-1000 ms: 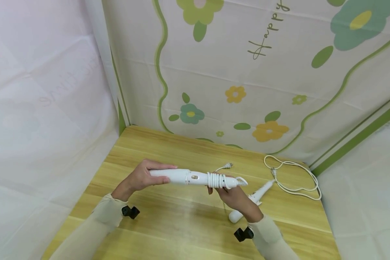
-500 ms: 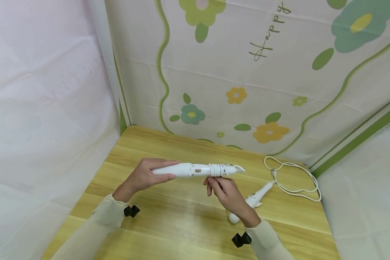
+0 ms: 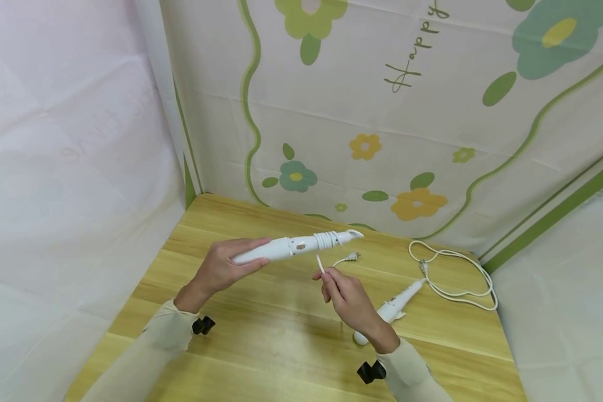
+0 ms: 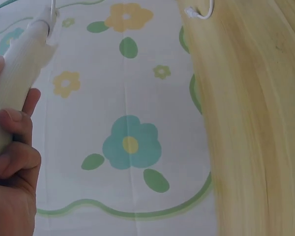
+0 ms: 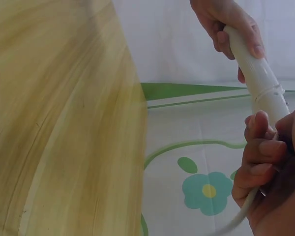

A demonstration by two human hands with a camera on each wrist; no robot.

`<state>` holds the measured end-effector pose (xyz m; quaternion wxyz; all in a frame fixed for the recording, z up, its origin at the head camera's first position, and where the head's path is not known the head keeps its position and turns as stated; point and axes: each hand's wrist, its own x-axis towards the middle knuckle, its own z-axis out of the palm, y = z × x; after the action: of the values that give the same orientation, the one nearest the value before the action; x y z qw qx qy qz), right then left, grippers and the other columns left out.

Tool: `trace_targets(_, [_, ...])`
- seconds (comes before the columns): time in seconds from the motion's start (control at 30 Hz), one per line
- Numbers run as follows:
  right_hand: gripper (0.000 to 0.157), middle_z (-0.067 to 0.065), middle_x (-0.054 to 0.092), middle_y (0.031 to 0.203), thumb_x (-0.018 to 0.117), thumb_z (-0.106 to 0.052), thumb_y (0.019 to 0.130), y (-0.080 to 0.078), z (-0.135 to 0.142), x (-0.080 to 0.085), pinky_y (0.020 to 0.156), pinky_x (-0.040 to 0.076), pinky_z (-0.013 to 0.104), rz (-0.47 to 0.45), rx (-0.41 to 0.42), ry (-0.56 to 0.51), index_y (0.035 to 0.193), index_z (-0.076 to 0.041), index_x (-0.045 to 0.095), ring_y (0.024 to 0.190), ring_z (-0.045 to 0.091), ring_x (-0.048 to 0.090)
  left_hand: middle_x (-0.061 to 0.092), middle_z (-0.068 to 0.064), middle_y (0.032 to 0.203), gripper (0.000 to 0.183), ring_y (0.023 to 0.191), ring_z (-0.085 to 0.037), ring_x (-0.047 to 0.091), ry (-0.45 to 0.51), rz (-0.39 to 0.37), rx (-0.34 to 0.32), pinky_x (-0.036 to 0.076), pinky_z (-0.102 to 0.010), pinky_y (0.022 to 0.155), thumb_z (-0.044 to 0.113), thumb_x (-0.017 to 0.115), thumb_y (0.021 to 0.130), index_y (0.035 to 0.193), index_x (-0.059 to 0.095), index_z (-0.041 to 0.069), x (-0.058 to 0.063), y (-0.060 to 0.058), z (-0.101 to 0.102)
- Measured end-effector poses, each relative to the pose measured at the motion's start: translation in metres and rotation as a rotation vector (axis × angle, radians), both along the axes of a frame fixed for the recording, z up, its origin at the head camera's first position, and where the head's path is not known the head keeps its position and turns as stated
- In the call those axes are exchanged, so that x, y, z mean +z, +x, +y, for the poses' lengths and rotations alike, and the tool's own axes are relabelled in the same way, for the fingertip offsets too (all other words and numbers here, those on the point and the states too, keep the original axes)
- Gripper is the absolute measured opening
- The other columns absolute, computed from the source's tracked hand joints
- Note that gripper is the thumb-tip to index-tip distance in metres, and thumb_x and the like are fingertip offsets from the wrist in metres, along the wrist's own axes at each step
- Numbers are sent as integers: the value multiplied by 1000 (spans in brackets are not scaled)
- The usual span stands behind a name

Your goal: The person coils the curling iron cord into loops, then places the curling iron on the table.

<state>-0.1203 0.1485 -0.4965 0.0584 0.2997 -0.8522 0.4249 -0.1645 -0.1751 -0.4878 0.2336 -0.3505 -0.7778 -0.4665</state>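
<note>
My left hand point(image 3: 221, 268) grips the thick end of a white curling iron point(image 3: 266, 252), held above the table and slightly tilted. Its cord point(image 3: 324, 240) is wound in several turns round the thinner handle, beside a small gold-coloured switch. Below the handle, my right hand point(image 3: 349, 298) pinches a stretch of that cord. The cord's plug point(image 3: 352, 257) shows behind the hand, low over or on the table. In the right wrist view the cord point(image 5: 236, 219) runs out below the curled fingers point(image 5: 260, 150). The left wrist view shows fingers wrapped round the white barrel point(image 4: 12, 88).
A second white curling iron point(image 3: 401, 301) lies on the wooden table point(image 3: 261, 346) to the right, partly behind the right forearm. Its looped cord point(image 3: 482, 304) reaches the right rear corner. Flower-printed cloth point(image 3: 326, 111) stands behind the table, with white cloth at both sides.
The held curling iron's cord end has risen and swung up and away. My right hand has moved from the wound handle to below it, drawing a length of cord out.
</note>
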Motion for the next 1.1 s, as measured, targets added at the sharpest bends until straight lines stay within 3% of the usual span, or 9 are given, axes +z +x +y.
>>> trace_targets(0.17, [23, -11, 58, 73, 49, -8, 117, 1, -1, -1, 50, 40, 21, -25, 5, 6, 118, -9, 72, 58, -5, 40, 84, -14, 113, 50, 90, -27, 81, 10, -1, 86, 59, -18, 77, -2, 94, 78, 125, 82, 5, -2, -2, -3])
trace_targets(0.37, [22, -10, 59, 75, 51, -8, 116, 2, 0, -2, 52, 42, 21, -29, 13, 9, 120, -8, 72, 59, -4, 42, 84, -14, 113, 49, 90, -29, 82, -31, 21, 154, 63, -25, 73, 4, 95, 79, 126, 82, 6, -7, -4, -7])
trace_targets(0.53, [20, -10, 59, 75, 53, -5, 114, 0, 4, 4, 52, 40, 19, 27, 16, 24, 116, -10, 73, 58, -6, 39, 84, -14, 114, 48, 90, -28, 82, -53, 7, 162, 64, -29, 71, 6, 95, 80, 125, 82, 7, -9, -5, -10])
trace_targets(0.67, [19, -11, 60, 74, 58, 0, 110, -6, 12, 10, 53, 38, 16, 159, 11, 65, 109, -11, 73, 59, -7, 39, 84, -13, 113, 46, 87, -25, 81, -114, -30, 122, 63, -32, 67, 8, 95, 81, 125, 83, 9, -8, -4, -13])
trace_targets(0.8, [21, -11, 61, 75, 62, 7, 105, -13, 20, 15, 56, 40, 14, 269, 23, 91, 102, -12, 71, 61, -7, 39, 85, -10, 112, 45, 87, -21, 81, -214, -36, 41, 63, -31, 67, 13, 95, 83, 126, 83, 11, -6, -3, -15])
trace_targets(0.93, [22, -10, 62, 75, 64, 9, 103, -19, 25, 16, 56, 40, 15, 302, 34, 98, 100, -12, 69, 61, -7, 38, 85, -8, 112, 44, 88, -16, 80, -282, -49, -59, 62, -27, 67, 17, 94, 85, 127, 83, 12, -3, -2, -17])
trace_targets(1.1, [20, -8, 61, 75, 66, 8, 102, -24, 26, 15, 59, 42, 16, 325, 55, 107, 101, -11, 70, 61, -5, 41, 84, -6, 115, 40, 91, -9, 78, -307, -170, -182, 60, -22, 69, 19, 93, 88, 126, 83, 14, 1, 2, -17])
